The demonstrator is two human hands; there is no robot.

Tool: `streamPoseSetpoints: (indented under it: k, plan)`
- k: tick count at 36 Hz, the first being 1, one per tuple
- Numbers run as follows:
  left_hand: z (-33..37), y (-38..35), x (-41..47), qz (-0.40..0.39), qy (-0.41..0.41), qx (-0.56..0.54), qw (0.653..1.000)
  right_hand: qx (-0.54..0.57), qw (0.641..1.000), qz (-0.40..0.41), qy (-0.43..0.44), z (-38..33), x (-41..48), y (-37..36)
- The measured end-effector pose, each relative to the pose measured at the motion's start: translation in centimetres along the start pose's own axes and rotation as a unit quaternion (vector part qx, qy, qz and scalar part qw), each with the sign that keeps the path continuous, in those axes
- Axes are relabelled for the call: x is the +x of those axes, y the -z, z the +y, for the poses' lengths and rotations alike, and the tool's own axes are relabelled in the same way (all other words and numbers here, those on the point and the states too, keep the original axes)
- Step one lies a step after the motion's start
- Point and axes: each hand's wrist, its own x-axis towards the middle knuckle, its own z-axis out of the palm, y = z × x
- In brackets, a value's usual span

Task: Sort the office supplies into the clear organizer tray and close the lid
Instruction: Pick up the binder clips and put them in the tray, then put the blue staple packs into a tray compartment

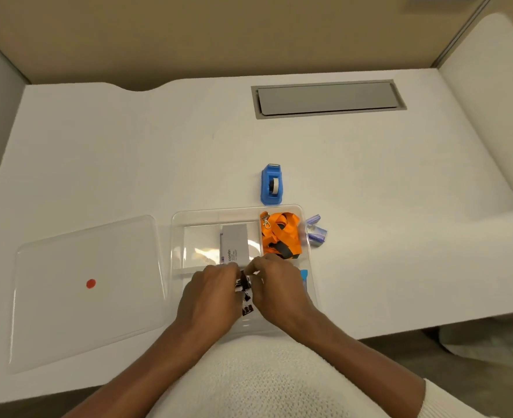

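Both hands hide what look like black binder clips.

The clear organizer tray lies open on the bench, and its flat clear lid, with a red dot, lies just beside it on the left. An orange lanyard fills the far right compartment. A grey card box lies in the wide far compartment. Small black binder clips are in the near compartment. A blue tape dispenser stands just behind the tray.

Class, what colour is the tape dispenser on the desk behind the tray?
Blue tape dispenser, clearest in the head view.
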Motion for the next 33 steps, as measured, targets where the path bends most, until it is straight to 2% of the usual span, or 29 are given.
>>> streamPoseSetpoints:
  k: [6,10,15,20,27,33]
  plan:
    - [3.6,2.5,3.0,0.051,-0.026,-0.005,0.998,0.039,0.98,0.184,-0.056,4.2,0.6,3.0]
    - [6.3,2.7,6.7,0.053,-0.052,-0.021,0.997,0.06,0.963,0.24,-0.104,9.0,1.4,4.6]
    - [9.1,2.0,11.7,0.049,-0.098,-0.079,0.991,0.085,0.962,0.225,-0.13,13.7,2.1,4.8]
    - [11.8,1.2,16.0,0.06,-0.114,-0.095,0.987,0.102,0.972,0.189,-0.095,16.1,2.7,3.9]
    - [14.3,-1.1,20.7,-0.034,-0.145,0.037,0.988,0.101,0.978,0.179,-0.022,17.5,4.0,2.2]
    - [15.4,-1.6,22.0,-0.074,-0.161,0.118,0.977,0.086,0.983,0.162,0.0,17.9,4.6,2.2]
